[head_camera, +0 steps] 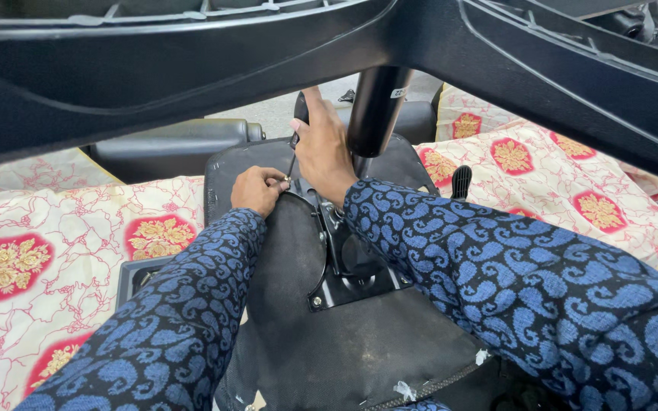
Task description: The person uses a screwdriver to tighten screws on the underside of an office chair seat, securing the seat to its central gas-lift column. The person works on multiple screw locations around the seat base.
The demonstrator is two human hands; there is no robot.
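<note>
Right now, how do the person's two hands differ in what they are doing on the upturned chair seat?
The left hand sits low, fingers pinched at a small fastener by the metal plate; the right hand reaches higher, with a thin screwdriver beside it running down to that fastener. The left is curled tight; the right has a finger stretched upward. Both wear blue patterned sleeves.

Both arms reach forward in dark sleeves patterned with blue paisley, converging toward the middle. The left hand (259, 190) is curled into a loose fist, knuckles up, its fingertips pinched together on the side facing the right hand. The right hand (324, 148) sits just beyond and beside it, raised higher, back of the hand toward the camera, fingers wrapped forward in a grip with the thumb pointing left.
</note>
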